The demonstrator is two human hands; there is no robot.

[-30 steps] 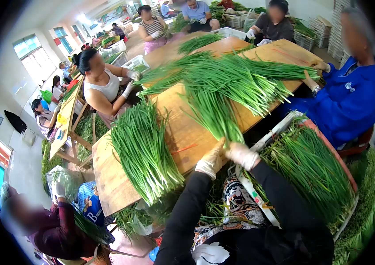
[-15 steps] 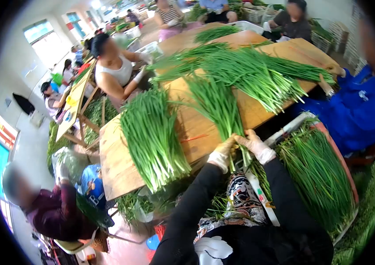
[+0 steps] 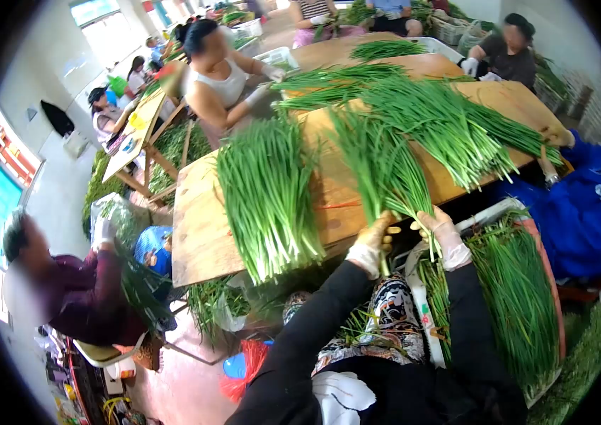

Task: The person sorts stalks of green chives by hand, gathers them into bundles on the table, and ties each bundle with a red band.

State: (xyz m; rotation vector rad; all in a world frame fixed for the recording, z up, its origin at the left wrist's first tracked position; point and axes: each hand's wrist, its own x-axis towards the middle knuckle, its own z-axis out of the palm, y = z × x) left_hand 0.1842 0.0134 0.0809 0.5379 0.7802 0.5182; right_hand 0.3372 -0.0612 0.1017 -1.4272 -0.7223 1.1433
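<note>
My left hand (image 3: 373, 239), gloved, is closed round the pale stems of one bunch of garlic chives (image 3: 361, 170) at the table's near edge. Just to its right, my gloved right hand (image 3: 439, 232) grips the stem ends of a second, thinner bunch of garlic chives (image 3: 408, 177). A gap shows between the hands, while the leaves of both bunches overlap on the tabletop. To the left lies a large pile of garlic chives (image 3: 265, 195), white ends toward me. Another big pile (image 3: 449, 131) spreads beyond my right hand.
The wooden table (image 3: 198, 237) stretches ahead. A crate of chives (image 3: 516, 297) stands at my right, near a person in blue (image 3: 573, 212). A person in maroon (image 3: 84, 290) sits at left, and one in white (image 3: 226, 88) works across. Red twine (image 3: 247, 368) hangs beside my lap.
My hands have moved apart, splitting the chives that were held together into two bunches. The view has shifted, so the table and piles appear further right.
</note>
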